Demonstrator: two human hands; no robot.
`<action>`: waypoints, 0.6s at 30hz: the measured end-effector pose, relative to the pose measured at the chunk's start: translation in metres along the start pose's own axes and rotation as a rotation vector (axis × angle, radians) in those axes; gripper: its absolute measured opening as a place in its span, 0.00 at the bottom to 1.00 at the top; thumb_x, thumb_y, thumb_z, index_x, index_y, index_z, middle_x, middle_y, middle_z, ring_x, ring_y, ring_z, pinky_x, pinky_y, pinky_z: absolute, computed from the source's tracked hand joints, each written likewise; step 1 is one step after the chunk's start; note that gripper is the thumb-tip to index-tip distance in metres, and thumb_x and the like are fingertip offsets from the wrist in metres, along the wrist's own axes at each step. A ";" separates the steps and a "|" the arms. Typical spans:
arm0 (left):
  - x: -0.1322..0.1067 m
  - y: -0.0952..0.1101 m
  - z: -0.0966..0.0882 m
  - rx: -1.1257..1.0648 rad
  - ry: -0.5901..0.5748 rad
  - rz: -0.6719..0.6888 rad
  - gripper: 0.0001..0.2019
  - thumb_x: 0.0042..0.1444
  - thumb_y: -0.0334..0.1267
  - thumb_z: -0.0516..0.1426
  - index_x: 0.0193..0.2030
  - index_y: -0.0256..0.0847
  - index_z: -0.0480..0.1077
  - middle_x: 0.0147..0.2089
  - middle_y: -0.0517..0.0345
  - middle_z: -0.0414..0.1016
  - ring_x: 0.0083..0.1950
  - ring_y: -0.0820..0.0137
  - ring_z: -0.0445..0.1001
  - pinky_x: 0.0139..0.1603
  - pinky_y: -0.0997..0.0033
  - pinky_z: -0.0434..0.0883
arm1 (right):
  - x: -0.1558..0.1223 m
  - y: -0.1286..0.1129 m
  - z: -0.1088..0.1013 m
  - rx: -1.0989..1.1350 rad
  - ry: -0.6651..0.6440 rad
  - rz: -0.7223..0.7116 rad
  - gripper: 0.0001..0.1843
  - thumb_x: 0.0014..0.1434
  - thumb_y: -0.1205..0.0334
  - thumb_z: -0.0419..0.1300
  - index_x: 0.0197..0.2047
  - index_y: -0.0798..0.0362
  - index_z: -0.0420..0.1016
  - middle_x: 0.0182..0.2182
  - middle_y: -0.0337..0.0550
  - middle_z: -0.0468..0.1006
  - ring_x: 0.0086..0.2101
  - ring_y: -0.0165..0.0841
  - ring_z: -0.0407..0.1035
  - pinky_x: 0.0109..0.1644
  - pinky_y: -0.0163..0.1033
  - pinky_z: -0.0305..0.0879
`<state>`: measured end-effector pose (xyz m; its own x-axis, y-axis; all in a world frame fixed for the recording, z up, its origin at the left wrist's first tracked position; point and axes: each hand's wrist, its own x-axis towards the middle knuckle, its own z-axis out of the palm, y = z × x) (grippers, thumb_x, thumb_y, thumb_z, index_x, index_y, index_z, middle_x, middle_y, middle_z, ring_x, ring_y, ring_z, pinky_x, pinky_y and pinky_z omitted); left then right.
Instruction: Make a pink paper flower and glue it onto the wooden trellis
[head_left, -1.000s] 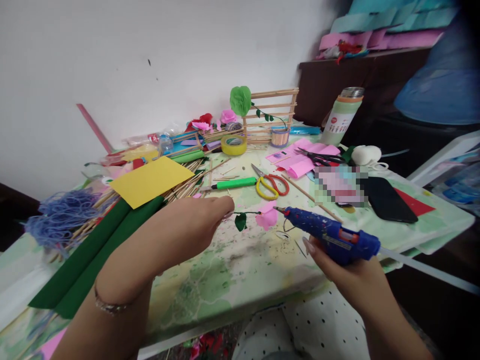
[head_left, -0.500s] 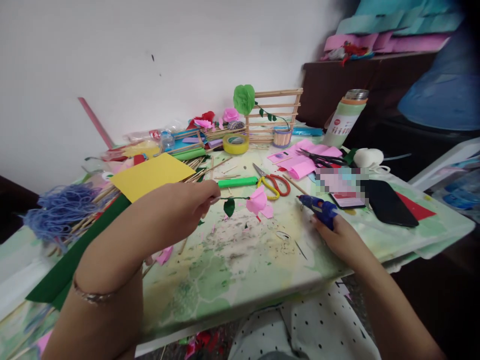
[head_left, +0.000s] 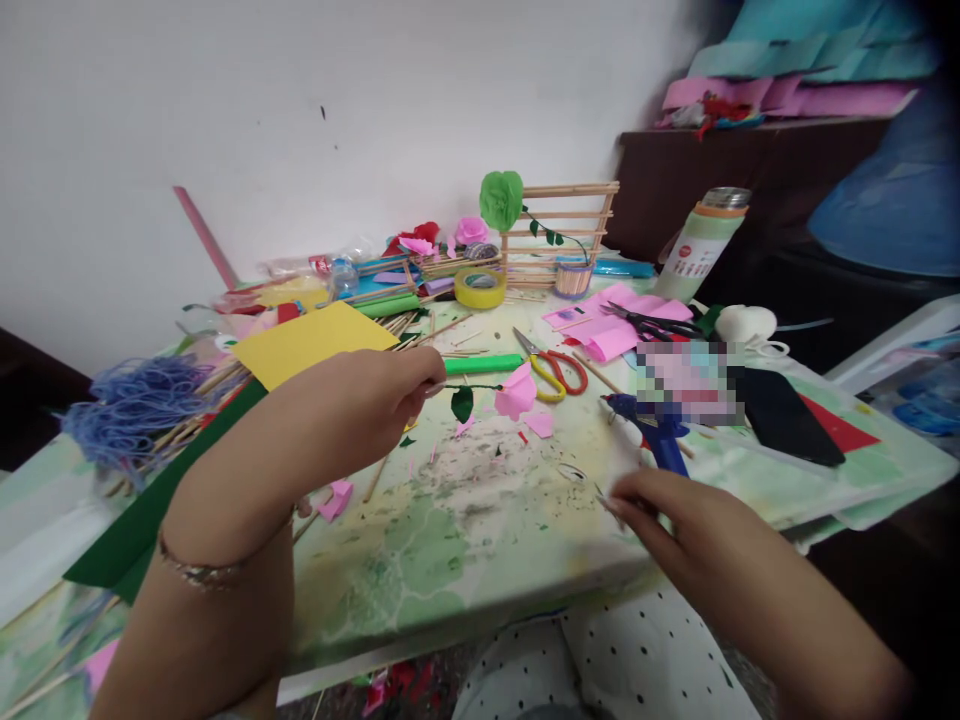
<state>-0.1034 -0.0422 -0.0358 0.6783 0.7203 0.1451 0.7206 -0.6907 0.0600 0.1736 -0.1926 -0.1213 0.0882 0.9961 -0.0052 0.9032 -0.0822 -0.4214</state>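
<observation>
My left hand [head_left: 409, 395] is closed on the dark wire-like stem of a pink paper flower [head_left: 516, 390], which points to the right above the table. A dark green paper leaf [head_left: 462, 404] hangs from that stem. At the right, my right hand [head_left: 660, 510] has thumb and fingers pinched on a short, thin dark piece of wire [head_left: 600, 492] at the tabletop. Just beyond these fingers a blue glue gun [head_left: 660, 435] rests on the table, apart from the hand. Scissors [head_left: 555, 372] with red and yellow handles lie behind the flower.
A stick trellis [head_left: 562, 225] bearing a green paper flower [head_left: 501, 200] stands at the back, near yellow tape [head_left: 480, 288]. Yellow paper [head_left: 315, 345] and blue yarn [head_left: 135, 410] lie left. A bottle [head_left: 701, 245], black scissors [head_left: 649, 322] and a phone [head_left: 791, 415] are at right.
My right hand has let go of the glue gun, which now lies on the table, and has moved nearer to pinch the thin wire. My left hand still holds the flower.
</observation>
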 end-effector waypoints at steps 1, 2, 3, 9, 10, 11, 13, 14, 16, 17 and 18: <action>0.000 0.002 -0.001 0.031 -0.012 -0.002 0.11 0.59 0.36 0.47 0.40 0.45 0.70 0.35 0.56 0.78 0.31 0.67 0.72 0.32 0.69 0.63 | 0.017 -0.009 0.004 -0.021 -0.002 -0.017 0.13 0.65 0.60 0.50 0.38 0.49 0.76 0.35 0.47 0.79 0.35 0.38 0.73 0.38 0.40 0.65; 0.000 0.004 -0.001 0.060 -0.025 -0.003 0.11 0.59 0.36 0.46 0.40 0.45 0.70 0.35 0.56 0.78 0.31 0.67 0.72 0.31 0.69 0.62 | 0.036 -0.015 0.009 -0.049 0.004 -0.028 0.12 0.63 0.64 0.51 0.38 0.51 0.76 0.37 0.48 0.79 0.37 0.39 0.73 0.39 0.40 0.64; 0.000 0.006 -0.002 0.082 -0.038 0.000 0.11 0.59 0.36 0.46 0.40 0.44 0.70 0.35 0.55 0.78 0.30 0.67 0.72 0.30 0.69 0.62 | 0.055 -0.018 0.016 -0.079 0.047 -0.011 0.12 0.62 0.67 0.51 0.39 0.53 0.77 0.39 0.50 0.78 0.37 0.39 0.73 0.39 0.40 0.63; -0.002 0.011 -0.004 0.099 -0.083 -0.002 0.11 0.60 0.34 0.45 0.40 0.44 0.68 0.32 0.57 0.76 0.29 0.67 0.71 0.28 0.69 0.59 | 0.107 -0.013 0.057 -0.003 0.141 0.025 0.09 0.60 0.67 0.55 0.42 0.57 0.73 0.47 0.60 0.73 0.36 0.42 0.72 0.35 0.42 0.60; -0.001 0.011 -0.004 0.101 -0.087 0.001 0.11 0.60 0.34 0.45 0.40 0.45 0.68 0.32 0.57 0.76 0.29 0.67 0.71 0.28 0.69 0.59 | 0.107 -0.010 0.060 0.033 0.157 0.022 0.06 0.59 0.65 0.56 0.40 0.56 0.72 0.44 0.58 0.74 0.36 0.42 0.72 0.35 0.42 0.60; 0.000 0.010 -0.004 0.104 -0.090 0.006 0.11 0.59 0.34 0.45 0.40 0.45 0.67 0.32 0.58 0.76 0.29 0.67 0.71 0.28 0.70 0.59 | 0.105 -0.007 0.061 0.075 0.172 0.020 0.05 0.59 0.64 0.57 0.38 0.54 0.71 0.41 0.55 0.75 0.36 0.41 0.71 0.34 0.41 0.60; 0.002 0.009 -0.003 0.116 -0.093 0.009 0.10 0.59 0.33 0.46 0.40 0.45 0.67 0.33 0.58 0.76 0.28 0.68 0.70 0.28 0.70 0.58 | 0.102 -0.001 0.059 0.158 0.193 0.017 0.03 0.59 0.62 0.57 0.35 0.52 0.68 0.34 0.47 0.76 0.33 0.37 0.70 0.34 0.40 0.62; 0.003 0.009 -0.002 0.122 -0.098 0.005 0.10 0.59 0.33 0.46 0.40 0.45 0.67 0.33 0.58 0.76 0.28 0.68 0.70 0.28 0.70 0.58 | 0.099 0.002 0.056 0.217 0.204 0.007 0.04 0.59 0.60 0.57 0.35 0.52 0.67 0.32 0.44 0.75 0.31 0.35 0.70 0.33 0.39 0.63; 0.005 0.010 -0.002 0.136 -0.113 -0.012 0.10 0.59 0.32 0.46 0.39 0.45 0.67 0.32 0.58 0.76 0.28 0.69 0.70 0.27 0.70 0.57 | 0.091 0.003 0.048 0.440 0.251 -0.022 0.08 0.58 0.57 0.59 0.34 0.51 0.67 0.28 0.39 0.74 0.28 0.31 0.69 0.31 0.36 0.64; 0.006 0.011 -0.002 0.141 -0.121 -0.014 0.09 0.58 0.32 0.46 0.38 0.45 0.66 0.31 0.58 0.75 0.27 0.68 0.70 0.27 0.70 0.57 | 0.085 0.001 0.042 0.592 0.287 -0.040 0.09 0.56 0.55 0.61 0.34 0.51 0.68 0.27 0.38 0.73 0.27 0.30 0.68 0.30 0.35 0.65; 0.006 0.012 -0.001 0.143 -0.131 -0.008 0.09 0.57 0.31 0.46 0.37 0.44 0.65 0.30 0.58 0.74 0.27 0.68 0.69 0.26 0.70 0.56 | 0.078 -0.002 0.037 0.757 0.330 -0.051 0.11 0.54 0.55 0.64 0.33 0.51 0.69 0.26 0.37 0.72 0.25 0.29 0.67 0.28 0.35 0.65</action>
<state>-0.0904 -0.0463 -0.0328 0.6786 0.7343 0.0143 0.7328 -0.6756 -0.0816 0.1634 -0.1137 -0.1541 0.2802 0.9276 0.2471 0.3927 0.1241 -0.9112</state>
